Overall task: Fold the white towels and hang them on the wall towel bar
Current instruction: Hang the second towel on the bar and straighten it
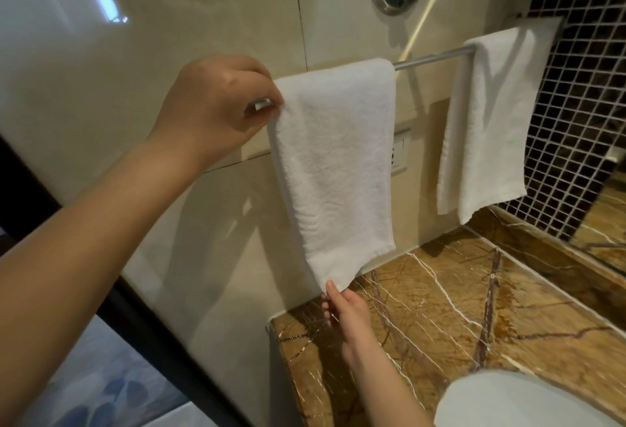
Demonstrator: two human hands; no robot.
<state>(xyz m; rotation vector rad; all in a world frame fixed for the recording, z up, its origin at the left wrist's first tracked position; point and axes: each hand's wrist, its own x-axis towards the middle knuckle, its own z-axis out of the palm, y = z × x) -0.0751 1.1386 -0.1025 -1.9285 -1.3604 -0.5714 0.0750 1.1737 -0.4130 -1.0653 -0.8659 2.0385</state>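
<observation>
**Wall** [135, 71]: glossy cream tile, carries the bar.

**Counter** [457, 308]: brown veined marble, below and to the right of the work.

**Near towel** [338, 162]: white terry, folded to a narrow strip and draped over the left end of the bar. The front flap hangs to just above the counter edge.

**Far towel** [491, 121]: same type, hangs over the bar's right section, well apart from the near one. No hand on it.

**Towel bar** [433, 57]: thin metal rail, bare between the two towels.

**Left grip** [213, 105]: closed on the near towel. Thumb and fingers pinch its left edge near the top, just below the bar.

**Right grip** [349, 318]: pinches the near towel's lower left corner, fingertips pointing up.

**Handling, est.:**
- Light, soft, no stiffness, not fragile.
- The folded layers will prob. slide apart if pulled on one side only.
- The pile gives friction on the rail, so a slip off the bar looks unlikely.
- Best holds are edges and corners — as taken now.
- An even downward pull w/ both grips should square the hem.
</observation>
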